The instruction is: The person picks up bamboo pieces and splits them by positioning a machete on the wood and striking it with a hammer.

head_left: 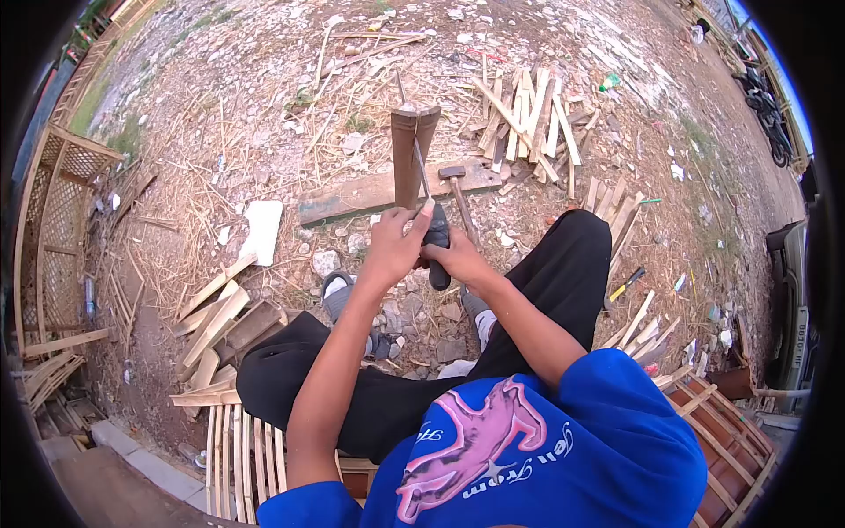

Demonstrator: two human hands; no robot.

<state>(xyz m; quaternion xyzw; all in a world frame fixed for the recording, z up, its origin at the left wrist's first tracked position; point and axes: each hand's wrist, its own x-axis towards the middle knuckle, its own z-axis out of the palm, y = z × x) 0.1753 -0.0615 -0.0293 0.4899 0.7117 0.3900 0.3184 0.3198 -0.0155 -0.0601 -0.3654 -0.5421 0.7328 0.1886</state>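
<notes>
A brown piece of wood (406,163) stands out in front of me, with a long thin blade (421,167) set in its split far end. My left hand (396,246) is closed around the near end of this wood, thumb beside the blade. My right hand (462,260) grips the black handle (438,275) just right of my left hand; the two hands nearly touch. Behind them a hammer (451,173) rests across a flat board (352,198) on the ground. The exact contact of my left fingertips is partly hidden.
Split wood strips (532,114) lie heaped beyond the board, with more pieces (216,326) at the left. A white slab (262,231) lies left of the board. A yellow-and-black tool (628,283) is on the ground at right. Slatted crates (722,440) flank me.
</notes>
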